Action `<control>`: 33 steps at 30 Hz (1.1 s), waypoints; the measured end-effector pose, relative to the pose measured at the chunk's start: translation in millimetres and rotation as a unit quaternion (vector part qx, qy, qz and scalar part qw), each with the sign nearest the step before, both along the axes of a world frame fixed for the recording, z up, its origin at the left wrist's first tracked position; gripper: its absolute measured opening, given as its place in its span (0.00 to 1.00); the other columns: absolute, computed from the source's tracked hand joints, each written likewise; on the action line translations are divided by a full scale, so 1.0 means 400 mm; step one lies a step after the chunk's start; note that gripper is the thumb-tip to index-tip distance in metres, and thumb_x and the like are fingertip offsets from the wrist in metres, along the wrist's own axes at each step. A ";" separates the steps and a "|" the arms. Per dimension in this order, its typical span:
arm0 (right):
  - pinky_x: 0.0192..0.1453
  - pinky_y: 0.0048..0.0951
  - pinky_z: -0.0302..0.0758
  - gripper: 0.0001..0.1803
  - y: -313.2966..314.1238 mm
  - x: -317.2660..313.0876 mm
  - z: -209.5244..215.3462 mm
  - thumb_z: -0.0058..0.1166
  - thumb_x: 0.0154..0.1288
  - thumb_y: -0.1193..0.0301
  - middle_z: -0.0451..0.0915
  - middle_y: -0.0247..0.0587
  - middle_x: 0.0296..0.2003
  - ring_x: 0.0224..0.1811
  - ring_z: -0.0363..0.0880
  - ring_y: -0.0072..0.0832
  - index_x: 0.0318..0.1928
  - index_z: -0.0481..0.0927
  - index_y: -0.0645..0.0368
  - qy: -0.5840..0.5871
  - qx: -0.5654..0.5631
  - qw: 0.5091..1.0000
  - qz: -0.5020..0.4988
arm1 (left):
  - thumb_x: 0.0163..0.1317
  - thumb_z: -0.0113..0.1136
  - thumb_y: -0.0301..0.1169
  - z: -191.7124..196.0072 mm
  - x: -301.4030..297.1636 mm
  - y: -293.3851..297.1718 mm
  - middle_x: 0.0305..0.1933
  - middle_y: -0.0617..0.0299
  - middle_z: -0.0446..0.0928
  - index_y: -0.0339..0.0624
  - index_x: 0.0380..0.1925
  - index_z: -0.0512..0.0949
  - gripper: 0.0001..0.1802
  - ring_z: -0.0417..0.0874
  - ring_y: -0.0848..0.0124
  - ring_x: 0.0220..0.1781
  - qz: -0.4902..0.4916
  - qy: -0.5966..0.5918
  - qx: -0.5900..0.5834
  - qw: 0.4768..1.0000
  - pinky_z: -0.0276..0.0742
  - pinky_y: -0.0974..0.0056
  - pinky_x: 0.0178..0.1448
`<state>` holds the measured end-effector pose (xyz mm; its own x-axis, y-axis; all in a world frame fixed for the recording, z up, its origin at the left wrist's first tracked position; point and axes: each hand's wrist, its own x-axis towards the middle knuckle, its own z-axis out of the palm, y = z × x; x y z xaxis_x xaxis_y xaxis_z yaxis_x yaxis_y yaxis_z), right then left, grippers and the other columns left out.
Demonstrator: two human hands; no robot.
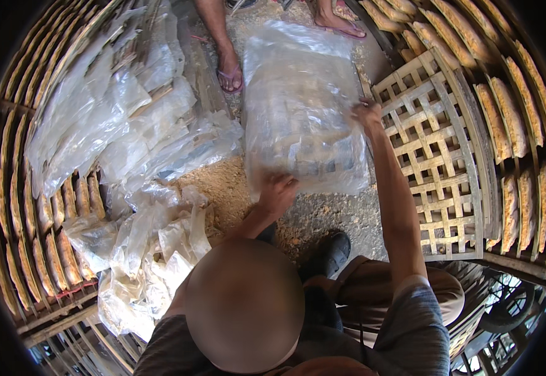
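Note:
A large clear plastic sheet [304, 106] lies in front of me, with a faint lattice pattern showing through it. My right hand [367, 114] is closed at the sheet's right edge, fingers curled in a pinch. At the near left corner, my left hand [278, 193] is bent over the plastic with its fingers curled on the edge; they are slightly blurred. To the left is a big heap of overlapping plastic sheets [116, 94]. Nearer to me sits a crumpled pile of plastic [153, 257]. A woven bamboo tray [433, 163] leans just right of my right arm.
Racks holding rows of edge-on, orange-brown pieces stand at left [53, 250] and right [511, 119]. Another person's sandalled foot [229, 69] is beside the sheet's far left corner, the other foot [340, 24] beyond its far right. Crumbs litter the concrete floor [310, 216]. A wheel [508, 307] shows lower right.

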<state>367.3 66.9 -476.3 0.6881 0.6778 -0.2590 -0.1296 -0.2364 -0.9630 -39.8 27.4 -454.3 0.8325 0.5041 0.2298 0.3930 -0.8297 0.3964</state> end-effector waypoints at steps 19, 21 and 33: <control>0.33 0.38 0.80 0.20 -0.429 0.095 0.672 0.52 0.79 0.55 0.77 0.40 0.28 0.30 0.77 0.32 0.45 0.81 0.61 -0.559 -0.537 0.594 0.215 | 0.73 0.63 0.36 0.144 -0.205 0.018 0.34 0.50 0.85 0.41 0.55 0.80 0.16 0.87 0.54 0.37 0.146 -0.035 -0.161 0.975 0.81 0.50 0.47; 0.33 0.45 0.81 0.23 -0.629 0.178 0.700 0.58 0.73 0.50 0.81 0.48 0.31 0.30 0.82 0.41 0.45 0.81 0.60 -0.586 -0.514 0.616 0.112 | 0.76 0.59 0.37 0.196 -0.254 0.002 0.33 0.49 0.84 0.41 0.59 0.78 0.17 0.88 0.56 0.36 0.189 -0.026 -0.286 0.939 0.81 0.50 0.44; 0.46 0.58 0.81 0.27 -0.822 0.108 0.589 0.61 0.70 0.53 0.85 0.64 0.40 0.43 0.86 0.61 0.57 0.77 0.62 -0.574 -0.339 0.745 0.022 | 0.78 0.55 0.37 0.206 -0.547 -0.209 0.35 0.56 0.86 0.40 0.58 0.78 0.16 0.87 0.63 0.40 0.271 -0.041 -0.337 0.900 0.81 0.57 0.47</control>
